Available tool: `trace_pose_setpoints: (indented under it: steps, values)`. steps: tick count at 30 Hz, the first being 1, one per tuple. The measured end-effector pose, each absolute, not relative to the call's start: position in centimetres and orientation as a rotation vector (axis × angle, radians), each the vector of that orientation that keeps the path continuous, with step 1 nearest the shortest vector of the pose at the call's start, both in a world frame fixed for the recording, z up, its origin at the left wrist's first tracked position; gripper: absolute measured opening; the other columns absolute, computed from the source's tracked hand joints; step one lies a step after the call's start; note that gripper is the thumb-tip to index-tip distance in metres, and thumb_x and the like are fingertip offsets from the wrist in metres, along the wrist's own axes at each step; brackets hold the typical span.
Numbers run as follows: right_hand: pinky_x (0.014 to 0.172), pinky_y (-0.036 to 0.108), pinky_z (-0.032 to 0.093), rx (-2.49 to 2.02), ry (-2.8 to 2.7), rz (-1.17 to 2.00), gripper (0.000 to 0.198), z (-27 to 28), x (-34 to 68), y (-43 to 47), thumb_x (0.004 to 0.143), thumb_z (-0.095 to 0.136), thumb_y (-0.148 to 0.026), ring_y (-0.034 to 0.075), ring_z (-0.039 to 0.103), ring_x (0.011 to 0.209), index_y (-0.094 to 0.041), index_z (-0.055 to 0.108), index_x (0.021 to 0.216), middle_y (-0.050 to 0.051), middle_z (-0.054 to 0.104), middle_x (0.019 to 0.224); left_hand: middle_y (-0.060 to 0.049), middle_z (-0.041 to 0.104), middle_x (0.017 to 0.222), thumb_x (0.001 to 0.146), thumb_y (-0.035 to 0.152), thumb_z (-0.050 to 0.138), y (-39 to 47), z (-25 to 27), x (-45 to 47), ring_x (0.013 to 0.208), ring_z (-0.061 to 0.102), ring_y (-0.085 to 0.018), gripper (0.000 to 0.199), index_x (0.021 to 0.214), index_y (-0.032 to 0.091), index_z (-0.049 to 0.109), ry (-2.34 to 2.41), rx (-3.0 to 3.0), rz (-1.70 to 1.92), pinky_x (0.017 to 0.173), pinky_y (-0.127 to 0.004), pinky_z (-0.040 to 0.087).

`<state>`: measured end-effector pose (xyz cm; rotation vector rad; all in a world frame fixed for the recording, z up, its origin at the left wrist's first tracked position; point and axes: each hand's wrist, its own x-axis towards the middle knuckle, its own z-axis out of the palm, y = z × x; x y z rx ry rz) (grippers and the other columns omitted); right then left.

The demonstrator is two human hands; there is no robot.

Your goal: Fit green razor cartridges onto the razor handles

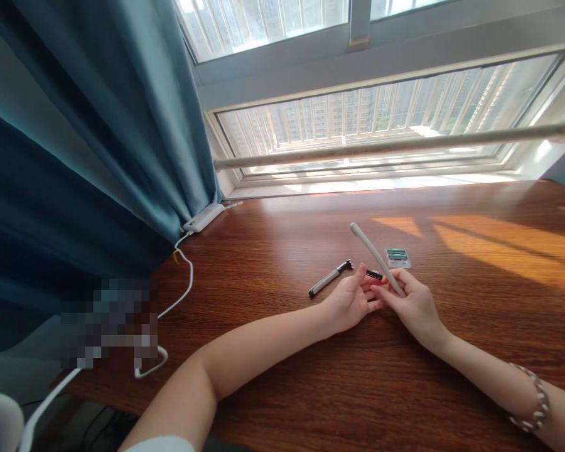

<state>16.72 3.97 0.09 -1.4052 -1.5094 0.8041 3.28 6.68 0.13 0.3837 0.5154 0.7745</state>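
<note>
A white toothbrush [371, 251] slants up and to the left, its bristled head raised, with my right hand [412, 304] closed around the lower handle. My left hand [348, 301] is turned palm up, touching or nearly touching the right fingers. A small black razor cartridge [374, 275] shows at its thumb and fingertips, apparently held there; part of the grip is hidden. Just left of that hand, a grey and black razor handle [330, 281] lies on the wooden table. Beyond my right hand sits a clear case with green-striped razor cartridges [398, 256].
The brown wooden table [273, 251] runs up to a barred window [358, 119]. Blue curtains [136, 94] hang at the left. Beside them lies a white power strip [204, 218] with a white cable [191, 276] along the table's left side. A blurred patch covers something there.
</note>
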Motion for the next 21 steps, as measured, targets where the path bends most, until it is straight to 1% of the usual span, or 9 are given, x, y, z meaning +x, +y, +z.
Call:
trace_pose_setpoints:
  steps: [3,8,13,18,21]
  values:
    - [0.051,0.021,0.039,-1.384,-1.427,0.832,0.021,0.15,16.81,4.04,0.072,0.058,-0.037,0.01,0.046,0.051,-0.019,0.05,0.079,-0.004,0.05,0.058,-0.009,0.061,0.085,0.074,0.049,0.052,6.86,0.17,3.4,0.085,0.055,-0.016,0.038,0.071,0.011,0.058,0.498,0.39,0.73,0.081,-0.031,0.038]
    - [0.049,0.021,0.036,-1.371,-1.378,0.808,0.022,0.28,16.78,4.21,0.071,0.059,-0.038,0.009,0.042,0.051,-0.018,0.052,0.077,-0.005,0.047,0.057,-0.009,0.062,0.086,0.072,0.055,0.049,7.03,-0.08,3.45,0.087,0.054,-0.017,0.046,0.067,0.011,0.058,0.472,0.418,0.707,0.084,-0.03,0.037]
    - [0.052,0.021,0.038,-1.344,-1.35,0.828,0.021,0.37,16.91,4.16,0.07,0.06,-0.036,0.009,0.044,0.053,-0.018,0.054,0.078,-0.004,0.05,0.06,-0.011,0.062,0.091,0.071,0.056,0.049,7.05,-0.24,3.36,0.09,0.054,-0.017,0.047,0.07,0.01,0.06,0.457,0.427,0.691,0.084,-0.03,0.037]
    - [0.049,0.02,0.037,-1.352,-1.347,0.816,0.024,0.46,17.04,4.19,0.07,0.06,-0.037,0.009,0.044,0.05,-0.017,0.057,0.083,-0.003,0.052,0.059,-0.01,0.063,0.087,0.073,0.053,0.05,7.24,-0.12,3.26,0.085,0.055,-0.016,0.044,0.073,0.01,0.06,0.445,0.428,0.67,0.079,-0.029,0.039]
    - [0.052,0.021,0.04,-1.334,-1.355,0.808,0.024,0.47,17.16,4.28,0.07,0.06,-0.036,0.01,0.048,0.055,-0.017,0.059,0.084,-0.002,0.057,0.064,-0.009,0.063,0.085,0.075,0.05,0.049,7.29,0.06,3.16,0.085,0.055,-0.016,0.043,0.074,0.01,0.061,0.442,0.435,0.658,0.078,-0.029,0.039]
